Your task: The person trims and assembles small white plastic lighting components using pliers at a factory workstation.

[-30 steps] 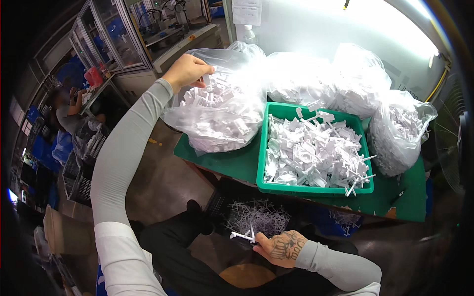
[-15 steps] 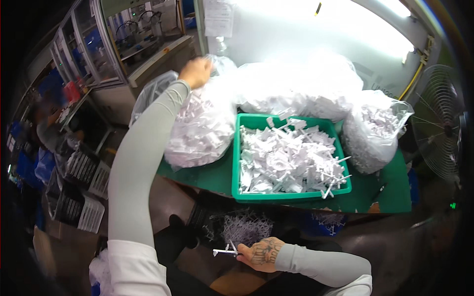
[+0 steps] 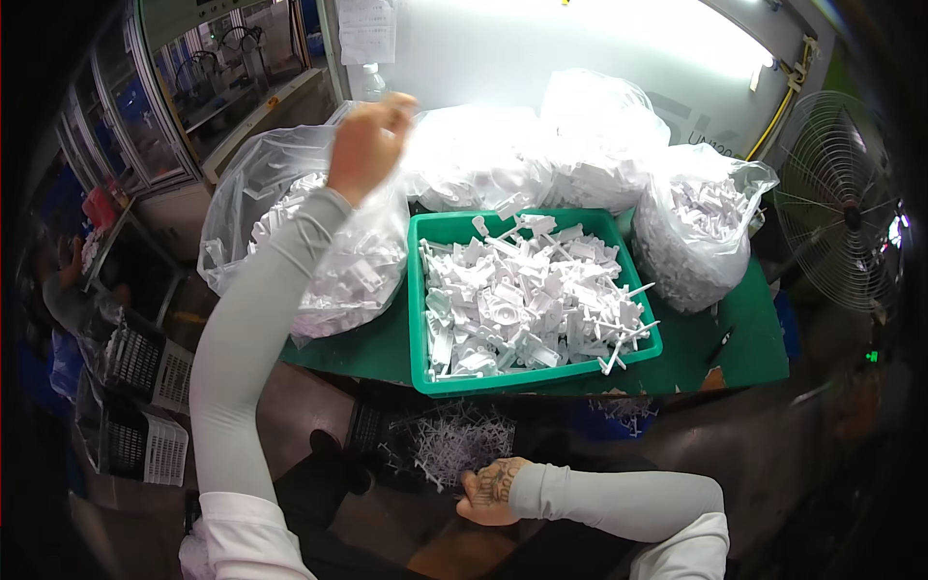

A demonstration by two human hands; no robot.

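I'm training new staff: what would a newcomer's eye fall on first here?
The green rectangular plastic tray heaped with small white plastic parts likely stands out first, mid-picture on the green table. Translucent plastic bags of white parts crowd behind and beside it, the left hand raised near the leftmost. Below, the right hand is beside a heap of thin pale pieces.

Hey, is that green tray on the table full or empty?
Full: white parts are heaped inside the green tray, some poking past its rim.

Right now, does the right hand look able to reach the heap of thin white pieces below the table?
Probably yes: the right hand appears at the near edge of the heap, with nothing visible between them.
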